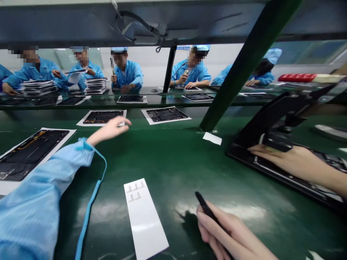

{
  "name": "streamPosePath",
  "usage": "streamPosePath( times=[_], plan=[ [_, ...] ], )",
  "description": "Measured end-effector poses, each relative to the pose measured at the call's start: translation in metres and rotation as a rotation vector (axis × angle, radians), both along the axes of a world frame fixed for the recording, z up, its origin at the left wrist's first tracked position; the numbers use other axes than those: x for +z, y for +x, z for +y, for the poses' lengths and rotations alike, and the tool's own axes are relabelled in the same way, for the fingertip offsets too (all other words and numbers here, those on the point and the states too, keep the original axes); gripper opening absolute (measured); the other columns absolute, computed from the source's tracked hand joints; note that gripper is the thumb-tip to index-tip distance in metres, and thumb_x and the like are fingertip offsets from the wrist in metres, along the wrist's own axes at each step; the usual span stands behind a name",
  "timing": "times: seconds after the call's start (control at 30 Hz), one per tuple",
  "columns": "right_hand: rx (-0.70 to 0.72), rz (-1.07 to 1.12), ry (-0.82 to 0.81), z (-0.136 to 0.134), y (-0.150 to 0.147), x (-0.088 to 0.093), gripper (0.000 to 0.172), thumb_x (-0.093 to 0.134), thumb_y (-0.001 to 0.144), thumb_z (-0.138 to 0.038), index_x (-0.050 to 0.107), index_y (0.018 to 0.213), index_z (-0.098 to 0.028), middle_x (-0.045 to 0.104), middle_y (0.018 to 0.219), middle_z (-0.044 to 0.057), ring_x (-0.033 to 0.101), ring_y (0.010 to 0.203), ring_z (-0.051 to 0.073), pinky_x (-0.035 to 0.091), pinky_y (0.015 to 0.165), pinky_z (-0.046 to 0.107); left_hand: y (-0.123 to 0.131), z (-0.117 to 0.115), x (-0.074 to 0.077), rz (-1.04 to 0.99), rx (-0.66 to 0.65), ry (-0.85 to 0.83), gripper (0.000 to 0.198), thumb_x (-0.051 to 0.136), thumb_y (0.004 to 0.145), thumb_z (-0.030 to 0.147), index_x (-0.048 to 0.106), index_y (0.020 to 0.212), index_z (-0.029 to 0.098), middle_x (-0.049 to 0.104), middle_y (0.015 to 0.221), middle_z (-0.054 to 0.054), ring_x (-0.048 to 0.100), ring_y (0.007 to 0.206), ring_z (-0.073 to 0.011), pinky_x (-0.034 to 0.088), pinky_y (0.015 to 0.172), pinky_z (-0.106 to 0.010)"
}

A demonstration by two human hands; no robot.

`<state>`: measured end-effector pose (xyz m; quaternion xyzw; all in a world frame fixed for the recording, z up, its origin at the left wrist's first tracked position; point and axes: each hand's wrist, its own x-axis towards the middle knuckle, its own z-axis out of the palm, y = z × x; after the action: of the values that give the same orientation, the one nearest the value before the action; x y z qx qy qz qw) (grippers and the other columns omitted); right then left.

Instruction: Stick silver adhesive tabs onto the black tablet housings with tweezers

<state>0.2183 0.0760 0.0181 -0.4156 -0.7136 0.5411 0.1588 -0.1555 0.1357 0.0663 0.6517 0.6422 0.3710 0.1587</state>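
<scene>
My left hand [111,129], in a blue sleeve with a coiled blue wrist cord [90,206], stretches far forward with its fingers open. The fingertips reach the near edge of an opened tablet on a white sheet [101,117]. My right hand [225,233] rests low at the front of the green belt, fingers closed round a thin black tool [207,208]. Between my hands a white label strip [145,215] lies on the belt.
Further opened tablets lie at the left [29,151] and centre back [166,114]. A small white slip [212,138] sits by a slanted green post [244,61]. Another person's hand [287,159] presses a tablet under a black fixture [271,121] on the right. Several workers in blue sit opposite.
</scene>
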Motion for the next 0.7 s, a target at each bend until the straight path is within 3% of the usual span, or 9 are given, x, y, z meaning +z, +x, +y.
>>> streamPosePath(
  times=[0.07, 0.13, 0.2, 0.23, 0.3, 0.43, 0.57, 0.7],
  plan=[
    [0.168, -0.098, 0.241, 0.029, -0.016, 0.014, 0.041, 0.046, 0.092, -0.054, 0.056, 0.069, -0.021, 0.057, 0.058, 0.0, 0.05, 0.046, 0.013, 0.041, 0.047, 0.024, 0.033, -0.044, -0.011, 0.103, -0.266, -0.086, 0.03, 0.071, 0.081, 0.032, 0.068, 0.108, 0.02, 0.064, 0.12, -0.007, 0.057, 0.116, -0.0254, 0.041, 0.107, -0.042],
    [0.304, -0.177, 0.509, 0.066, -0.043, 0.019, 0.034, 0.043, 0.093, -0.044, 0.057, 0.072, -0.021, 0.063, 0.066, 0.001, 0.057, 0.057, 0.015, 0.044, 0.056, 0.025, 0.062, -0.087, -0.026, 0.205, -0.466, -0.158, 0.049, 0.073, 0.077, 0.041, 0.063, 0.121, 0.022, 0.056, 0.134, -0.012, 0.051, 0.125, -0.0314, 0.043, 0.105, -0.043],
    [0.251, -0.266, 0.735, 0.106, -0.08, 0.013, 0.031, 0.044, 0.091, -0.039, 0.054, 0.068, -0.021, 0.062, 0.065, 0.001, 0.057, 0.059, 0.017, 0.043, 0.056, 0.025, 0.085, -0.113, -0.038, 0.533, -0.705, -0.169, 0.063, 0.062, 0.086, 0.049, 0.048, 0.138, 0.017, 0.041, 0.145, -0.023, 0.038, 0.134, -0.0424, 0.037, 0.106, -0.055],
    [0.236, -0.271, 0.785, 0.125, -0.101, 0.007, 0.027, 0.045, 0.089, -0.036, 0.053, 0.069, -0.021, 0.062, 0.067, 0.002, 0.057, 0.06, 0.018, 0.042, 0.057, 0.027, 0.094, -0.118, -0.043, 0.613, -0.739, -0.136, 0.065, 0.061, 0.087, 0.051, 0.045, 0.141, 0.018, 0.039, 0.147, -0.022, 0.037, 0.134, -0.0437, 0.035, 0.107, -0.056],
    [0.182, -0.278, 0.891, 0.16, -0.144, -0.006, 0.02, 0.045, 0.086, -0.029, 0.05, 0.069, -0.021, 0.061, 0.071, 0.007, 0.058, 0.063, 0.021, 0.04, 0.058, 0.03, 0.101, -0.112, -0.049, 0.684, -0.754, -0.041, 0.063, 0.057, 0.088, 0.055, 0.048, 0.139, 0.02, 0.04, 0.147, -0.017, 0.038, 0.134, -0.0402, 0.035, 0.108, -0.049],
    [0.113, -0.301, 1.039, 0.213, -0.207, -0.018, 0.015, 0.045, 0.085, -0.027, 0.053, 0.074, -0.019, 0.061, 0.086, 0.016, 0.056, 0.066, 0.025, 0.032, 0.056, 0.033, 0.087, -0.087, -0.054, 0.763, -0.728, 0.128, 0.059, 0.045, 0.093, 0.057, 0.05, 0.139, 0.02, 0.04, 0.147, -0.011, 0.038, 0.135, -0.0305, 0.032, 0.109, -0.035],
    [0.102, -0.371, 1.051, 0.244, -0.231, -0.014, 0.037, 0.036, 0.094, -0.036, 0.062, 0.099, -0.01, 0.06, 0.106, 0.025, 0.06, 0.081, 0.031, 0.032, 0.062, 0.037, 0.085, -0.086, -0.056, 0.809, -0.661, 0.142, 0.058, 0.041, 0.093, 0.059, 0.052, 0.137, 0.023, 0.039, 0.147, -0.008, 0.037, 0.135, -0.0273, 0.032, 0.107, -0.032],
    [0.025, -0.484, 0.991, 0.259, -0.247, -0.015, 0.054, 0.035, 0.096, -0.041, 0.059, 0.117, 0.002, 0.054, 0.118, 0.033, 0.059, 0.094, 0.038, 0.031, 0.066, 0.041, 0.09, -0.087, -0.056, 0.795, -0.656, 0.148, 0.058, 0.031, 0.096, 0.06, 0.056, 0.135, 0.024, 0.042, 0.145, -0.007, 0.038, 0.134, -0.0266, 0.032, 0.107, -0.032]
  ],
)
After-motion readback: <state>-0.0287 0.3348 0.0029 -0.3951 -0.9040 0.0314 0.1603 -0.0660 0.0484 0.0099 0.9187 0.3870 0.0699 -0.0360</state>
